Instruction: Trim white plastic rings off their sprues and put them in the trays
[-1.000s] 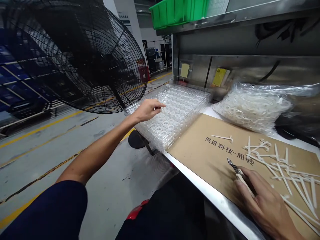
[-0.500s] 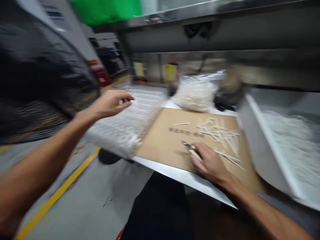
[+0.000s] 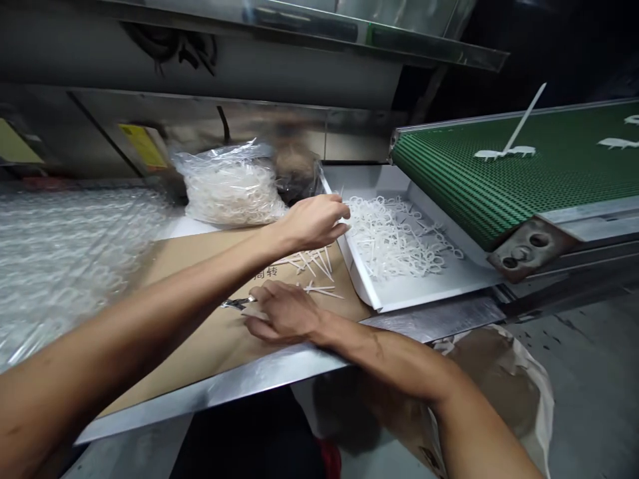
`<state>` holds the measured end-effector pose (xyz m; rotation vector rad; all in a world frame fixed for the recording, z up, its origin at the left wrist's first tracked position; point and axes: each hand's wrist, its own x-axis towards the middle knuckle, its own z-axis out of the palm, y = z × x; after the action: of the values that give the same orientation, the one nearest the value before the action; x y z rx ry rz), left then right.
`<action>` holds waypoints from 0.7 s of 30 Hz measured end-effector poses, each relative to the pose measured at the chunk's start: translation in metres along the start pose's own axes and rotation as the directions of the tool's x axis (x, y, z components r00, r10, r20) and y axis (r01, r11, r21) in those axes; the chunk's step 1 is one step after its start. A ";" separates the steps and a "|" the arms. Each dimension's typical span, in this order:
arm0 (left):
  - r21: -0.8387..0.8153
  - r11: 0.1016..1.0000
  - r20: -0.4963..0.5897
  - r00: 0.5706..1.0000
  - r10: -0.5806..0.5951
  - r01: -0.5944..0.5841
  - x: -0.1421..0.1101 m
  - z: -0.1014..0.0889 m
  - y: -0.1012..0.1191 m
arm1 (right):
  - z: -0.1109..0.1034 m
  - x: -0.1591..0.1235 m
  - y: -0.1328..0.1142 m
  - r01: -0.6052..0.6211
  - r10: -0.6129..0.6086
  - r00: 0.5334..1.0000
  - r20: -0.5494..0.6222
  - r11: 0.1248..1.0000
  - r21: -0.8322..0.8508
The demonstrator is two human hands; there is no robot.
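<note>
My left hand [image 3: 319, 221] reaches across to the left wall of a white tray [image 3: 367, 283]. Its fingers are bent with a gap to the thumb, and I see nothing held between them. In the tray lies a heap of small white looped plastic parts [image 3: 394, 239]. My right hand [image 3: 284, 311] rests low over the brown cardboard [image 3: 200, 346], closed around a pair of nippers [image 3: 239, 303] whose metal jaws point left; the palm hides most of the handles. Between the hands and the tray are scattered thin white plastic sticks [image 3: 314, 261].
Behind the cardboard sits a clear bag of white parts [image 3: 232, 189]. Bubble wrap or clear bagged material [image 3: 64, 246] covers the left. A green conveyor belt [image 3: 499, 173] carries white moulded pieces [image 3: 522, 152] at right, its end overhanging the tray. A large open bag [image 3: 504, 379] stands below.
The view has swung right, bringing the conveyor into sight. My left hand has moved from above the clear material on the left to the tray. My right hand still holds the nippers over the cardboard.
</note>
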<state>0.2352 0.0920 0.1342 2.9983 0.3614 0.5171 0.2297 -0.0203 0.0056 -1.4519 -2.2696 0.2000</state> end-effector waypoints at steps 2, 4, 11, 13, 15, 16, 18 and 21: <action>0.017 0.998 0.047 0.997 -0.064 0.064 0.037 0.018 0.005 | -0.001 0.002 0.001 0.011 -0.011 1.000 0.019 1.000 -0.016; 0.010 0.994 0.079 0.990 -0.113 0.113 0.070 0.036 0.004 | -0.002 0.003 0.003 0.022 -0.021 0.999 0.038 0.999 -0.026; -0.039 0.988 0.020 0.989 -0.146 0.147 0.117 0.071 -0.011 | -0.003 0.003 0.007 0.046 -0.044 0.996 0.074 0.999 -0.024; -0.064 0.989 -0.045 0.990 -0.135 0.132 0.117 0.067 -0.016 | -0.002 0.003 0.007 0.054 -0.053 0.996 0.077 0.998 -0.019; -0.169 0.979 -0.190 0.970 -0.149 0.117 0.117 0.059 -0.020 | -0.001 0.004 0.007 0.065 -0.063 0.995 0.076 0.998 -0.016; -0.248 0.964 -0.288 0.943 -0.168 0.096 0.117 0.055 -0.022 | -0.001 0.004 0.007 0.068 -0.067 0.995 0.073 0.998 -0.017; -0.395 0.918 -0.467 0.858 -0.215 0.015 0.116 0.045 -0.023 | 0.000 0.003 0.007 0.068 -0.067 0.996 0.063 0.997 -0.020; -0.494 0.867 -0.559 0.788 -0.259 -0.066 0.109 0.030 -0.020 | 0.001 0.002 0.007 0.049 -0.047 0.998 0.048 0.998 -0.033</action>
<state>0.3403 0.1370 0.1388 2.2310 0.3508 1.3479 0.2341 -0.0150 0.0032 -1.4217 -2.3539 0.1831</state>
